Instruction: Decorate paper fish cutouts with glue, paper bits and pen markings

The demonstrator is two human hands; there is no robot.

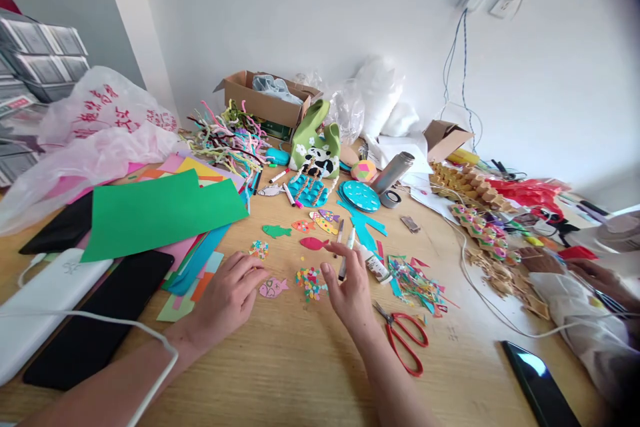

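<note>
1. A large green paper sheet (160,213) lies on a fan of coloured sheets towards the left edge of the pale wooden worktop (300,373), well apart from both hands.
2. The left hand (227,297) rests palm down near the front edge. Its fingers are loosely curled and slack, and it grips nothing. The fingertips lie just beside a small pink paper fish cut-out (273,287), but I cannot tell whether they touch it.
3. The pink paper fish lies flat between the two hands. It looks feather-light, thin and floppy, easy to crease or tear. It is probably best slid by a fingertip, or pinched at the tail or body edge once one side lifts.
4. Just right of it sits a small heap of multicoloured paper dots (310,282). They are loose and light, likely to scatter at a brush or a breath, and are best picked up one at a time.
5. The right hand (350,290) hovers beside that heap, wide open with fingers spread. A grey-and-white marker pen (349,247) lies by its fingertips, and I cannot tell whether they touch.
6. Red-handled metal scissors (407,340) lie closed just right of the right wrist, untouched.
7. At the right edge another person's hand (537,259) works among tan paper pieces.
</note>
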